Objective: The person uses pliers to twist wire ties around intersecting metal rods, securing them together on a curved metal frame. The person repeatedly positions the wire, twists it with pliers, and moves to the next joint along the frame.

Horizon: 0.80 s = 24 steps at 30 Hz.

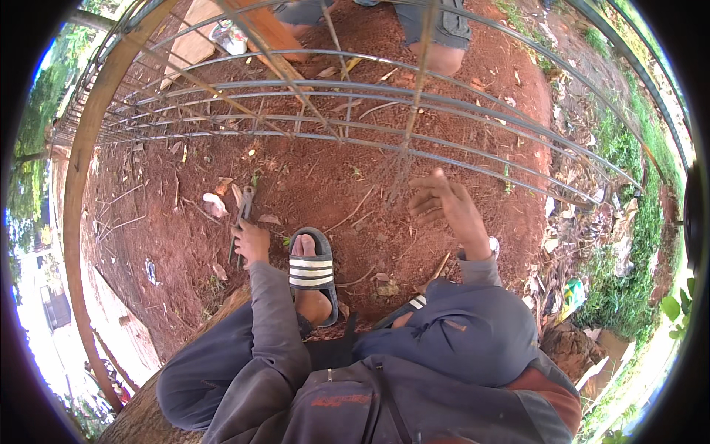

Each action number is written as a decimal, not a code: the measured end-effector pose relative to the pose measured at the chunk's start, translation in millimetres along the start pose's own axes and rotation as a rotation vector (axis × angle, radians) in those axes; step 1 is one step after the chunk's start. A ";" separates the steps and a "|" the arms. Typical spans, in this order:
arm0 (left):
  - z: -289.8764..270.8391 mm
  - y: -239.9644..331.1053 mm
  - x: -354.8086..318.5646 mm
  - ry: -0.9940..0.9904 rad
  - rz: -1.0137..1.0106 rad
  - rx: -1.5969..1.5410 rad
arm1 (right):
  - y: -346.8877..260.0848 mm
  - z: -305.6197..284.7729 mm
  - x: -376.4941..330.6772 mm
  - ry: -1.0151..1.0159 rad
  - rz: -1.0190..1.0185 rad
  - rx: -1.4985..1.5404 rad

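A cage of long metal rods (355, 142) with cross rods stretches across in front of me, above the ground. My left hand (253, 241) is low on the left, wrapped round the handles of a pair of pincers (246, 201), whose head points away from me. My right hand (448, 209) is raised near the cage's closest rods, with its fingers partly stretched and nothing visible in them. Just left of those fingers, a bunch of thin wires (400, 174) hangs from a cross rod. I cannot tell whether the fingertips touch the wires.
A wooden pole (80, 177) stands at the left. Beyond the cage, another person's knee (441, 59) shows beside an orange board (270, 44). My sandalled foot (310, 270) rests on red soil. Litter and grass line the right side.
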<state>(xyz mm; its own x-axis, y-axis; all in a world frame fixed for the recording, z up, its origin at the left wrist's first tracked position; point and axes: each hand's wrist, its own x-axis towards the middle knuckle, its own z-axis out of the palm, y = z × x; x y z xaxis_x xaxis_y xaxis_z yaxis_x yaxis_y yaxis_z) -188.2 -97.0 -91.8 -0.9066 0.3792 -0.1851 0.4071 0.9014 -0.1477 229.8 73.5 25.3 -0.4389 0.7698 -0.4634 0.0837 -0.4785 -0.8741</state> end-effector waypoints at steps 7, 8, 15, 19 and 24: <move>-1.6 -42.2 16.3 0.150 0.325 0.024 | 12.1 10.1 -8.0 -0.132 0.006 -0.052; -2.2 -47.0 21.1 0.114 0.343 -0.030 | 17.8 11.6 -9.1 -0.138 0.017 -0.035; -25.1 -20.4 -5.7 0.185 0.499 -0.075 | 56.1 23.8 -17.0 -0.193 0.050 -0.007; -36.5 -0.6 -7.3 0.244 0.369 -0.135 | 59.3 29.0 -18.1 -0.231 0.075 -0.031; -66.1 -23.2 31.3 -0.215 0.237 -0.485 | 70.8 42.0 3.9 -0.342 0.072 -0.038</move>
<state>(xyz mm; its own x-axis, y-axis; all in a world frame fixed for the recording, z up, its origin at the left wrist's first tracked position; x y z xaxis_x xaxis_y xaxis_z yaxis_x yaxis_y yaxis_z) -233.4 -92.3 -29.9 -0.7336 0.5766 -0.3597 0.4525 0.8093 0.3747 196.4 24.9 -32.3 -0.7041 0.5457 -0.4544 0.1557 -0.5057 -0.8485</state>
